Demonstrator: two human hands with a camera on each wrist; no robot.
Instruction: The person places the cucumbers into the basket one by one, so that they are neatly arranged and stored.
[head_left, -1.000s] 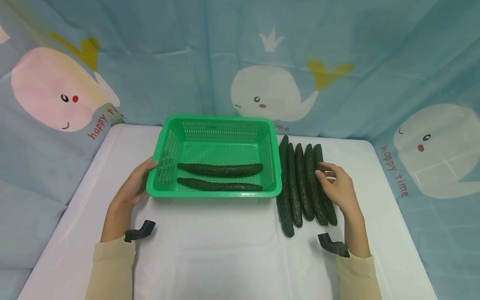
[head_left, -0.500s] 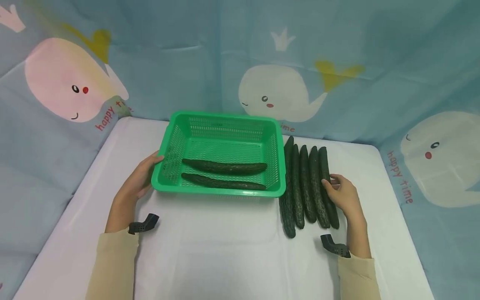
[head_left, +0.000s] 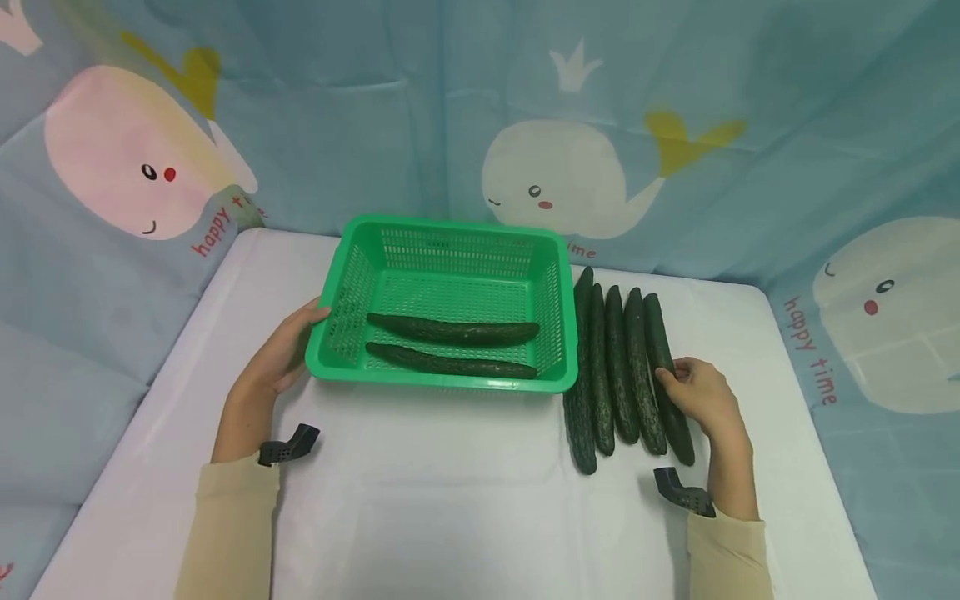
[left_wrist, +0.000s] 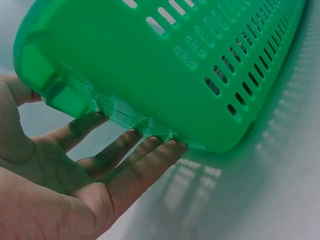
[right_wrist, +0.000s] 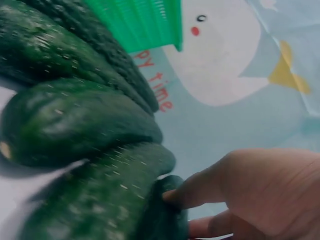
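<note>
At the left end of the green plastic basket (head_left: 442,382), my left hand (head_left: 288,350) holds the rim, thumb on top. In the left wrist view its fingertips press under the basket's edge (left_wrist: 125,75). Two dark green cucumbers lie in the basket, a thicker one (head_left: 457,332) behind a thinner one (head_left: 450,363). To the right of the basket, several cucumbers (head_left: 618,367) lie side by side. My right hand (head_left: 705,396) grips the rightmost cucumber (head_left: 657,329) between thumb and fingers; the right wrist view shows only part of this cucumber (right_wrist: 170,220).
A white cloth (head_left: 450,517) covers the table. Behind it and at both sides hangs a blue curtain (head_left: 360,150) with printed whales. The basket's right wall stands right against the leftmost cucumber of the row (head_left: 580,417).
My right hand has moved down along the rightmost cucumber and taken hold of it. This cucumber's near end has shifted slightly right, away from its neighbour. The left hand stays at the basket's rim.
</note>
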